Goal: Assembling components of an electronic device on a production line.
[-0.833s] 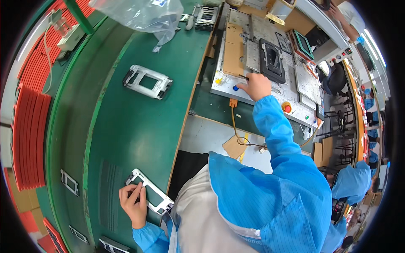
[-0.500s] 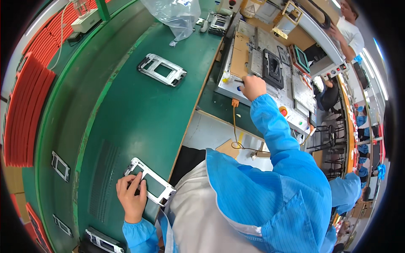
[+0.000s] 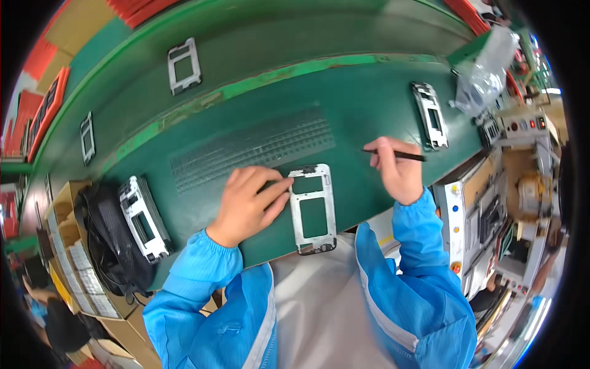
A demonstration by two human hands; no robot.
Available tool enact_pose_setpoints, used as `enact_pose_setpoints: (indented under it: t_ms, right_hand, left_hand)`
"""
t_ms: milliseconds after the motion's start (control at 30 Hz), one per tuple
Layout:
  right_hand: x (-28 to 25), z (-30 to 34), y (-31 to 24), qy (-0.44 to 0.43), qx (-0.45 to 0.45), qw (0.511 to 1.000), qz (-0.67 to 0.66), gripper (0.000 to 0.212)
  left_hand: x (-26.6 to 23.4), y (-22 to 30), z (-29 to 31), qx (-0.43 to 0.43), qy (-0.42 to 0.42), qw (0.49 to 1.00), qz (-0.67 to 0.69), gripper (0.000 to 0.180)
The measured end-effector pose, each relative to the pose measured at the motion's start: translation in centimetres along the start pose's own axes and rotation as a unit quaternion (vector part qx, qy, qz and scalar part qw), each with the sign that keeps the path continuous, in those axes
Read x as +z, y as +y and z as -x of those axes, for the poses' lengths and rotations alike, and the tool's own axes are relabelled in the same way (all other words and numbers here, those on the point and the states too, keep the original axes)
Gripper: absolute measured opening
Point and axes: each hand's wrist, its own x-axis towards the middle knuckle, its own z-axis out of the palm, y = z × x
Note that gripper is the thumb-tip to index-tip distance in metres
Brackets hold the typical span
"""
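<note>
A silvery-white metal phone frame [image 3: 297, 212] with a large rectangular opening lies on the green bench [image 3: 362, 197] at its front edge, right in front of me. My left hand [image 3: 243, 203] is at its upper left edge, with bent fingertips gripping the rim. Above the bench, to the right of the frame, my right hand [image 3: 398, 169] is closed round a slim black pen-like tool [image 3: 409, 156]. The tool lies nearly level, its thin end toward the left. Its exact kind cannot be made out.
Stacked frames [image 3: 147, 224] lie at left beside a black bag [image 3: 101, 234]. Another frame [image 3: 432, 117] and a clear plastic bag [image 3: 485, 77] are at right. A ridged clear sheet [image 3: 252, 147] lies behind my left hand. A machine [image 3: 455, 212] borders the bench's right end.
My view has swung from the machine to the bench. My right hand has come from the machine's edge to above the bench with the black tool. My left hand stays at the frame.
</note>
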Motion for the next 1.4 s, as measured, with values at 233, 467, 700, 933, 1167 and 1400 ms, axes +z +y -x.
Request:
enact_pose_setpoints:
  t_ms: [233,467,700,933,1167,1400]
  right_hand:
    - [7.3,-6.8,1.8,-0.126,-0.028,0.961,-0.246,0.030]
    - [7.7,-7.6,2.2,-0.144,-0.052,0.980,-0.124,0.021]
    - [8.4,-7.0,2.8,-0.103,-0.092,0.988,-0.073,0.008]
    - [8.6,-7.3,2.8,-0.104,-0.115,0.986,-0.053,0.005]
    - [8.7,-7.6,3.0,-0.108,-0.131,0.984,-0.052,0.007]
    - [8.6,-7.6,3.2,-0.110,-0.130,0.982,-0.082,0.006]
  left_hand:
    - [-0.4,-1.1,-1.3,-0.065,-0.032,0.994,-0.078,0.054]
    - [0.4,-1.7,-3.0,-0.124,-0.053,0.987,-0.083,0.060]
    - [1.0,-2.0,-4.1,-0.135,-0.100,0.981,-0.096,0.058]
    - [1.1,-2.2,-4.1,-0.142,-0.107,0.979,-0.102,0.056]
    - [1.1,-2.1,-4.3,-0.146,-0.115,0.977,-0.104,0.056]
    - [1.1,-2.1,-4.4,-0.142,-0.111,0.977,-0.112,0.056]
